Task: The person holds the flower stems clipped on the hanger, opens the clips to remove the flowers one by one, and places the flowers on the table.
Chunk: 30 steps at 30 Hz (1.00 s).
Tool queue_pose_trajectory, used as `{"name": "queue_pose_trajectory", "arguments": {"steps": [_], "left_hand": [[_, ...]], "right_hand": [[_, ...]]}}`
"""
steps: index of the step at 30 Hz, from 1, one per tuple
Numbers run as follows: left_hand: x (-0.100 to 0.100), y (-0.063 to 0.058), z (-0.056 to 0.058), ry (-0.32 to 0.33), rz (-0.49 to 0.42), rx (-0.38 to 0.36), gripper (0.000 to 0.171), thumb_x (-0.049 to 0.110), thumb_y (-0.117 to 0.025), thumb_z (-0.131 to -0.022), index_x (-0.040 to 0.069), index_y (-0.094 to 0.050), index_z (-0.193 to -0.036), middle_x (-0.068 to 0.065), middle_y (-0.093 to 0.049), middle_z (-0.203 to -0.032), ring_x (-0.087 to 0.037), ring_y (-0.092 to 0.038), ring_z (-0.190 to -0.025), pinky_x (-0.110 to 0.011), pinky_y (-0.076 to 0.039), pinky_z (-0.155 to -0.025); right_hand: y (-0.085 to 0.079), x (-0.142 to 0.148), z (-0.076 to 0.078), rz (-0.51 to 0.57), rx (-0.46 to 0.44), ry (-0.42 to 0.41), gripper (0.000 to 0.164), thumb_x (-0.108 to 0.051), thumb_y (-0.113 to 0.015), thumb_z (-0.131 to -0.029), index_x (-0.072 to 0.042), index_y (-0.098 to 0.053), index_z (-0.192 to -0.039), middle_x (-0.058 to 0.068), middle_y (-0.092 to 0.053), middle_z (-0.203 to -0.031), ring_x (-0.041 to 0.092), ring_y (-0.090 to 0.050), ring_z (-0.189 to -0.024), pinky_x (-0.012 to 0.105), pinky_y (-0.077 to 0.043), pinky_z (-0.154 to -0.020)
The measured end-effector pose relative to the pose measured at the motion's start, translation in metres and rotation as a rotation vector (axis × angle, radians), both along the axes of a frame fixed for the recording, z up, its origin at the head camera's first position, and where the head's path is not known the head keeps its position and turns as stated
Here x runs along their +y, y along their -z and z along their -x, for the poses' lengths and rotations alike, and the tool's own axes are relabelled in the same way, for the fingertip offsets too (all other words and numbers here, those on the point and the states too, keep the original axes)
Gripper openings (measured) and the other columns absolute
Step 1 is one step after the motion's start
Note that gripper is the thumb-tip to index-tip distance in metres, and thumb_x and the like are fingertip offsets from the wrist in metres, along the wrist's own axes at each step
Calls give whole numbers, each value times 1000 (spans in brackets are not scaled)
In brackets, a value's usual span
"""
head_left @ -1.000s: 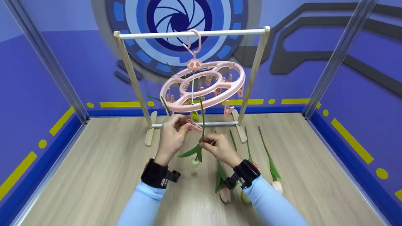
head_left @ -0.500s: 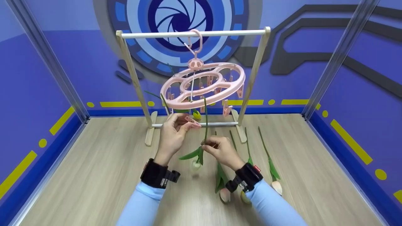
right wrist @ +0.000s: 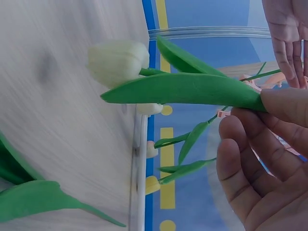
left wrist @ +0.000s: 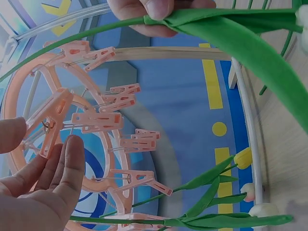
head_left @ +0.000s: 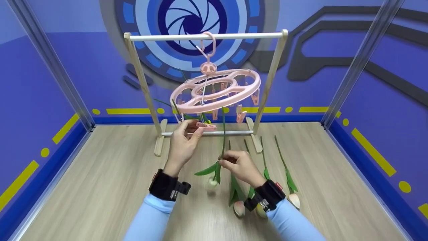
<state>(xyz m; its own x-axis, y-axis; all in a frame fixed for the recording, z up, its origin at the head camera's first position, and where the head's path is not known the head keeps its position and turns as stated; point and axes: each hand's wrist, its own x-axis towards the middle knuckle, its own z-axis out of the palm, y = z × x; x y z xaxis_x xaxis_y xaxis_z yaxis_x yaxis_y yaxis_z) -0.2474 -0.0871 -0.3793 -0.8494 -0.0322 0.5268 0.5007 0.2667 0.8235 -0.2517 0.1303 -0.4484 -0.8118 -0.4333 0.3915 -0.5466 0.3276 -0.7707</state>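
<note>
My left hand [head_left: 182, 144] holds a pink clothespin [left wrist: 50, 118] between thumb and fingertips, below the near-left side of a round pink clip hanger [head_left: 200, 108]. In the left wrist view the clothespin's two legs spread toward the hand. My right hand [head_left: 241, 165] pinches an artificial white tulip [right wrist: 118, 62] by its stem, beside the leaves. The tulip is upside down, bloom low over the table and bare stem rising to the right of the clothespin, apart from it. Several other clothespins dangle from the hanger, some with tulips, including a yellow tulip [left wrist: 243, 158].
The hanger hooks over the top bar of a wooden rack [head_left: 240, 35]. Loose tulips lie on the table to the right, among them a pink tulip [head_left: 239, 208] and a pale one [head_left: 294, 201]. Blue printed panels [head_left: 53, 83] enclose the table at the back and sides.
My right hand has moved right and slightly down with the white tulip, away from the clothespin. In my left hand the clothespin has risen a little and turned level. The hanger's tilt has shifted slightly.
</note>
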Motion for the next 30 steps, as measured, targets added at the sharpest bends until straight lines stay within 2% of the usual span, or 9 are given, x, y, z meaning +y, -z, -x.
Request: {"name": "queue_pose_trajectory", "arguments": {"steps": [8,13,16,21,26,30], "left_hand": [[-3,-1,0,-15,-7,-8,31,12,-65,-103,-5,-62,-128,-17,-69,-117,-28,-67,-105,-33,-56,-83],[-4,-1,1,-9,-16,-24,34,10,-64,-102,-6,-60,-132,-18,-69,-120,-31,-68,-108,-40,-56,-87],[-5,1,3,-12,-24,-34,35,9,-65,-101,-6,-59,-133,-20,-68,-121,-33,-68,-108,-43,-56,-88],[-6,5,5,-11,-12,-22,36,9,-66,-101,-7,-60,-132,-21,-68,-115,-33,-69,-106,-40,-57,-87],[-9,9,4,-7,32,-28,39,9,-65,-101,-8,-58,-136,-23,-67,-123,-36,-68,-110,-50,-56,-92],[-12,14,4,-5,69,-42,38,9,-64,-102,-6,-58,-136,-21,-67,-126,-36,-67,-110,-50,-55,-92]], "right_hand": [[-3,6,-5,-39,-51,-14,8,-7,-70,-97,-10,-77,-93,2,-70,-79,8,-57,-67,21,-45,-60],[-3,9,-6,-63,-88,-48,9,-9,-69,-98,-7,-75,-91,9,-72,-80,8,-61,-69,21,-48,-62],[-2,9,-6,-52,-119,-59,9,-8,-69,-98,-6,-75,-91,14,-72,-81,17,-65,-71,21,-49,-63],[2,11,-1,-41,-168,-61,9,-8,-68,-98,-5,-76,-96,15,-73,-83,29,-71,-76,22,-54,-67],[5,12,4,-45,-197,-68,11,-8,-66,-99,-1,-75,-99,14,-74,-84,29,-72,-76,33,-59,-67],[5,11,7,-29,-243,-79,12,-7,-66,-100,2,-74,-101,17,-74,-86,32,-72,-76,40,-61,-67]]}}
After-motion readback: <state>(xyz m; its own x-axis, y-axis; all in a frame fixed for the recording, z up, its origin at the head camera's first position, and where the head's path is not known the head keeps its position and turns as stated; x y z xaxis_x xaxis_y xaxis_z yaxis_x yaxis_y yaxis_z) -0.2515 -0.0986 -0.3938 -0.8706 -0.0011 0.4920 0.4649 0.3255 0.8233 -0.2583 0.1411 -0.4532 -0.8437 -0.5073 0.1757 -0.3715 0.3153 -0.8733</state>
